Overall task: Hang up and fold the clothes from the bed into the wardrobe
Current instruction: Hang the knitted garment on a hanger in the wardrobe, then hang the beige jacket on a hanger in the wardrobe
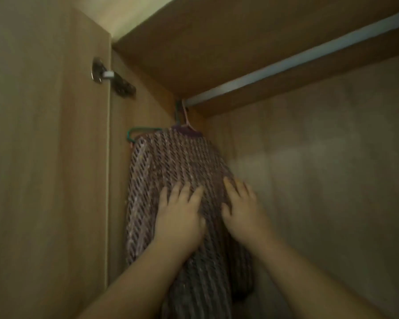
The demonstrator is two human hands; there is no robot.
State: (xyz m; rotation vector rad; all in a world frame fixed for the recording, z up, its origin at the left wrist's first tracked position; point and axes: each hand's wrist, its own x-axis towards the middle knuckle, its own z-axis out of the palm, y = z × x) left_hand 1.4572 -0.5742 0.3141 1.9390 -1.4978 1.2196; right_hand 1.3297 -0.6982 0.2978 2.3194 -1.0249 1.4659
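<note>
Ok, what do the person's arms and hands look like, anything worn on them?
Both are bare: the left hand and right hand wear no gloves, and no sleeve, watch or bracelet shows on the left forearm or right forearm. Too blurred to rule out rings.

A pale strip of wall or ceiling (134,14) shows above the wardrobe (240,42), at the top left of the view. A dark metal hinge (112,78) with a small white clip joins the open door (44,157) to the wardrobe's side, near the door's upper end.
</note>
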